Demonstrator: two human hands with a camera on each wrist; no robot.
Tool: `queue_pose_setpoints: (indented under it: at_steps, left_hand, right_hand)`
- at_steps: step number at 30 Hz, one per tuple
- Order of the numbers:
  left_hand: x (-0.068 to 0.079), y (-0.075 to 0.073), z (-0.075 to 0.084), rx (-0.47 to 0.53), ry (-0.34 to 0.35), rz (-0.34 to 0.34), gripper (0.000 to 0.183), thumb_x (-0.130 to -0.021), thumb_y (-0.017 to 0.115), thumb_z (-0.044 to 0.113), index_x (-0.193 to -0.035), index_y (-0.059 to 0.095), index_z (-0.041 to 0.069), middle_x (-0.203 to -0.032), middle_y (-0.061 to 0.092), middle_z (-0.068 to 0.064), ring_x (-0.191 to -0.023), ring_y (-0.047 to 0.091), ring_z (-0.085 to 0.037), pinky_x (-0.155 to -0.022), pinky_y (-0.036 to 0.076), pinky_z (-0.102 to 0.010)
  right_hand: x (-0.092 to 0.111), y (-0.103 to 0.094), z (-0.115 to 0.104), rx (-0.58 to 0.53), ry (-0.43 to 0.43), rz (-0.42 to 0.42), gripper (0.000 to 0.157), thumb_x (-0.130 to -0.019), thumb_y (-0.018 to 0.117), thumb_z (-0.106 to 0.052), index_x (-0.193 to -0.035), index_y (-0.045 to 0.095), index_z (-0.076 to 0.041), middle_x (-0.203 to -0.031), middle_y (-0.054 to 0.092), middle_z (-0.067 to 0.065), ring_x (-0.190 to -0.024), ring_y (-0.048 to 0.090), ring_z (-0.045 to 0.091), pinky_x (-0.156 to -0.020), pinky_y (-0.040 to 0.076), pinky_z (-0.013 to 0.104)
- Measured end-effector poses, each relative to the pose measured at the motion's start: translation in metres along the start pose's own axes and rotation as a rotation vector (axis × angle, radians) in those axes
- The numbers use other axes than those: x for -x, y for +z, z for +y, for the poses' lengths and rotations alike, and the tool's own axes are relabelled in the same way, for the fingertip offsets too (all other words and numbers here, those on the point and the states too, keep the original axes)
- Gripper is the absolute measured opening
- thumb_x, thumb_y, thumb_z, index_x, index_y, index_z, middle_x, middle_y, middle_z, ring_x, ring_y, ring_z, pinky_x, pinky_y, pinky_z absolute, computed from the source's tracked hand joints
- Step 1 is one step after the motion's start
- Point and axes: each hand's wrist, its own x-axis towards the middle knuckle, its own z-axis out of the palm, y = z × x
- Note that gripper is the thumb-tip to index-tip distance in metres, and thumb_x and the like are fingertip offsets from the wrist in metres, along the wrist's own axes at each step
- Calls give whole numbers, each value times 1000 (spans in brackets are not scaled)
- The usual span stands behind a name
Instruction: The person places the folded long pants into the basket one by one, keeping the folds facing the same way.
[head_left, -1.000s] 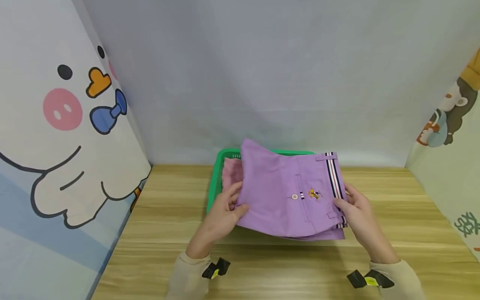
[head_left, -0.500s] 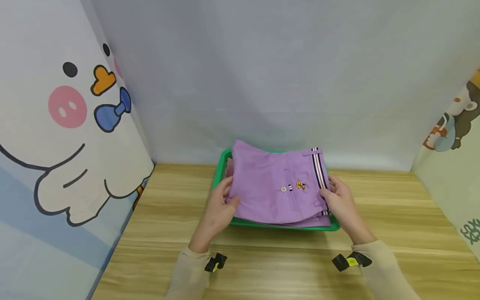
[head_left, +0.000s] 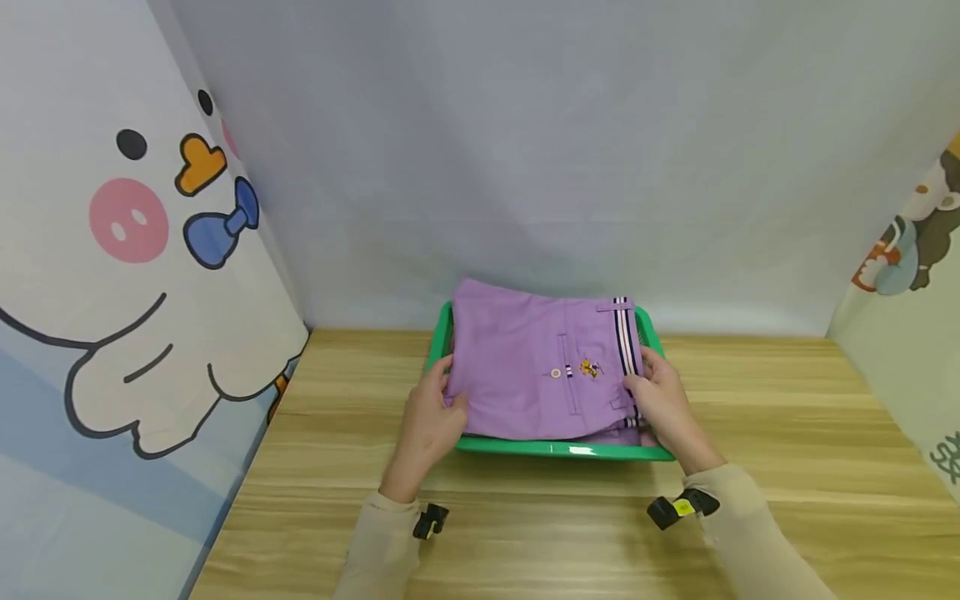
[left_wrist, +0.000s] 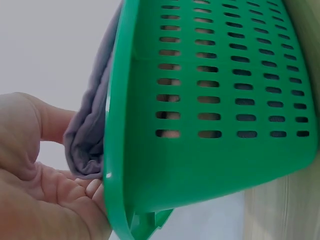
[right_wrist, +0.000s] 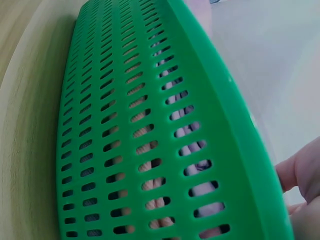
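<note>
Folded purple trousers [head_left: 517, 367] lie over the top of a green plastic basket [head_left: 555, 450]. A striped waistband, a buttoned pocket and a small embroidered figure show on them. My left hand [head_left: 427, 425] pinches the folded left end, thumb on top and fingers below, right at the basket's rim. At the waistband end, my right hand [head_left: 663, 408] holds the cloth between thumb and fingers. The left wrist view has the layered fold of the trousers [left_wrist: 87, 135] beside the rim. Only part of my right hand [right_wrist: 307, 185] shows in the right wrist view.
The basket stands on a wood-grain table [head_left: 345, 400] close to a pale back curtain [head_left: 525, 150]. Other folded cloth shows through the slots of the basket wall [right_wrist: 150, 130]. A side panel with a cartoon duck [head_left: 127, 217] stands at the left.
Both hands have carried the trousers left and away from me, lowering them onto the basket. The basket's front rim, hidden before, now shows, and the pink cloth at its left is covered.
</note>
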Motion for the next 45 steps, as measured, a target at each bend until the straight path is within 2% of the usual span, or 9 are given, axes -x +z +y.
queue_pose_setpoints:
  at_steps: [7,12,20,24,28,31,36,41,45]
  left_hand:
    - [1,4,-2,-187,-25,6,71,-96,57,13,-161,35,-5,-147,58,-37,-135,58,-52,-112,48,-63]
    - [2,8,-5,-237,55,50,70,-102,63,18,-163,35,-2,-141,60,-39,-125,64,-54,-106,52,-65]
    - [4,15,1,-504,142,156,50,-96,63,15,-144,65,-1,-73,70,-26,-61,65,-38,-56,54,-52]
    - [8,20,5,-676,189,244,35,-94,68,14,-126,77,1,-83,75,-23,-75,69,-41,-68,57,-50]
    - [10,18,4,-710,211,279,28,-92,70,15,-115,79,3,-115,73,-26,-106,65,-47,-102,50,-61]
    - [7,11,4,-657,220,217,37,-92,71,19,-123,75,1,-141,62,-28,-131,56,-50,-116,36,-72]
    - [-16,3,9,-641,270,-14,57,-98,69,34,-147,63,6,-164,44,-27,-153,37,-49,-123,26,-73]
    - [-50,5,5,-739,217,-266,75,-101,62,55,-163,46,17,-175,25,-22,-165,14,-44,-129,9,-73]
    - [-63,10,-4,-826,176,-371,82,-99,55,68,-166,41,23,-179,17,-17,-167,9,-40,-129,2,-73]
  right_hand:
    - [4,2,-5,45,-16,29,69,-102,46,-4,-166,24,3,-148,55,33,-123,60,35,-98,54,35]
    - [7,4,-8,118,-28,34,75,-101,46,-6,-168,14,3,-152,47,37,-130,55,43,-110,48,57]
    - [1,4,-7,311,-90,13,85,-94,47,-4,-166,4,10,-156,38,45,-140,47,54,-118,40,68]
    - [3,5,-9,380,-123,34,88,-95,50,-7,-166,2,11,-165,24,44,-149,37,56,-122,33,69]
    - [7,11,-17,523,-240,125,80,-96,55,-13,-164,19,11,-169,16,40,-152,28,61,-120,31,75]
    - [4,19,-26,649,-384,171,68,-98,57,-17,-157,40,10,-169,22,38,-153,26,61,-119,32,77]
    - [-14,23,-35,908,-558,105,58,-103,58,-29,-150,55,5,-165,35,37,-154,29,60,-125,29,70]
    - [-30,21,-31,1037,-505,-128,69,-106,55,-49,-160,47,-6,-170,30,32,-157,21,59,-126,21,73]
    - [-33,20,-19,1051,-440,-251,77,-106,52,-59,-165,40,-12,-173,22,30,-160,15,57,-127,18,74]
